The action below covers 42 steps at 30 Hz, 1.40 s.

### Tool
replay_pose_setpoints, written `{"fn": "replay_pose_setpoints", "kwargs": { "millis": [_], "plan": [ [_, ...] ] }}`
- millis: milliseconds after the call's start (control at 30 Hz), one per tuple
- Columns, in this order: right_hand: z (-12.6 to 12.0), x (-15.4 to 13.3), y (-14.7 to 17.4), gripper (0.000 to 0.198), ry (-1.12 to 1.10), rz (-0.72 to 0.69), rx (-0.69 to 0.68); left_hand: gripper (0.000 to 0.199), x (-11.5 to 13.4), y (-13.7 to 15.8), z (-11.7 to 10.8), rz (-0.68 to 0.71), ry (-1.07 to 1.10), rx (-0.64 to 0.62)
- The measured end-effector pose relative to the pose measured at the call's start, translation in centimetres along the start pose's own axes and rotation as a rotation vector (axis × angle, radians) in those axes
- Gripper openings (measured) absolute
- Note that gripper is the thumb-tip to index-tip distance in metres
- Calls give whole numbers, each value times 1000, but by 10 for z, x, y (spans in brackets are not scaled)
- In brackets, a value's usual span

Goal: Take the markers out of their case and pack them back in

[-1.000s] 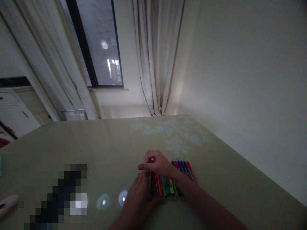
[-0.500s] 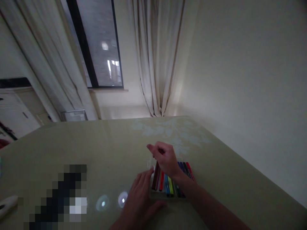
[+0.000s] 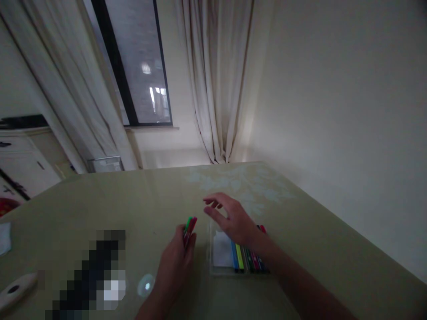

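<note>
Several felt-tip pens, with green and red-pink ends showing, are gripped in my left hand just left of a clear plastic pen case. Above the case hovers my right hand, fingers apart and nothing between them. Blue, yellow, green and darker felt-tip pens lie side by side in the right part of the case. At its left, a white card shows. My right hand and forearm hide the upper part of the pens.
The case lies on a greenish table beside a wall. A blurred-out dark object and a white rounded object are at the left. A curtain hangs beyond the table.
Pens from the left of the case are now in my left hand, which has moved left and closed. The white card is uncovered. My right hand has opened its fingers.
</note>
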State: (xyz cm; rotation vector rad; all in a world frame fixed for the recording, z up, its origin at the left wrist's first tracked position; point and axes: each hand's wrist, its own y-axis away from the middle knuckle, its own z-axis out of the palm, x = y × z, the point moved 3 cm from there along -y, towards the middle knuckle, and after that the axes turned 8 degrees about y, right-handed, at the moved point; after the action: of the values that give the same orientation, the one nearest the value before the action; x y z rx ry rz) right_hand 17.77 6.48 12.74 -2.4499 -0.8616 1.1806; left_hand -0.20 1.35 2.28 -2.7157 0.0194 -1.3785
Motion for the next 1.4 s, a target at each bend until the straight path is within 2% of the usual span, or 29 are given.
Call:
{"fn": "replay_pose_setpoints", "kwargs": {
  "millis": [67, 133, 267, 400, 500, 567, 633, 733, 800, 933, 1067, 1167, 1233, 1300, 1367, 1400],
  "plan": [
    [-10, 20, 2, 21, 172, 68, -19, 30, -7, -6, -12, -96, -285, 13],
    [-11, 42, 13, 25, 390, 145, -78, 31, -14, -8, -19, -127, -471, 22],
    [8, 75, 49, 23, 632, 216, -223, 39, -20, -6, -18, -58, -571, 31],
    [24, 84, 71, 20, 737, 211, -208, 44, -19, -3, -16, -20, -603, 58],
    [28, 84, 74, 20, 704, 181, -175, 48, -17, -3, -15, -35, -638, 104],
    [29, 84, 74, 19, 669, 169, -169, 46, -14, -1, -11, 51, -638, 141],
    [29, 86, 74, 19, 650, 170, -164, 43, -8, 2, 2, 257, -585, 130],
    [28, 89, 75, 20, 611, 173, -140, 52, 3, 16, 30, 614, -430, -53],
    [27, 90, 74, 23, 551, 173, -131, 49, 9, 25, 46, 714, -376, -157],
    [24, 90, 72, 24, 359, 211, -78, 29, 13, 32, 59, 685, -346, -226],
    [16, 88, 69, 25, 170, 285, -16, 29, 7, 29, 58, 650, -294, -197],
    [4, 85, 67, 39, 133, 294, 41, 30, 3, 26, 54, 661, -264, -207],
    [-9, 83, 67, 46, 109, 330, 207, 35, 3, 26, 52, 683, -263, -213],
    [-15, 76, 71, 49, 57, 362, 363, 49, 4, 28, 52, 704, -254, -167],
    [-10, 62, 76, 50, -10, 355, 391, 64, 2, 31, 54, 710, -222, -88],
    [-3, 53, 78, 49, -46, 334, 337, 66, 1, 32, 57, 693, -196, -48]
  ]
}}
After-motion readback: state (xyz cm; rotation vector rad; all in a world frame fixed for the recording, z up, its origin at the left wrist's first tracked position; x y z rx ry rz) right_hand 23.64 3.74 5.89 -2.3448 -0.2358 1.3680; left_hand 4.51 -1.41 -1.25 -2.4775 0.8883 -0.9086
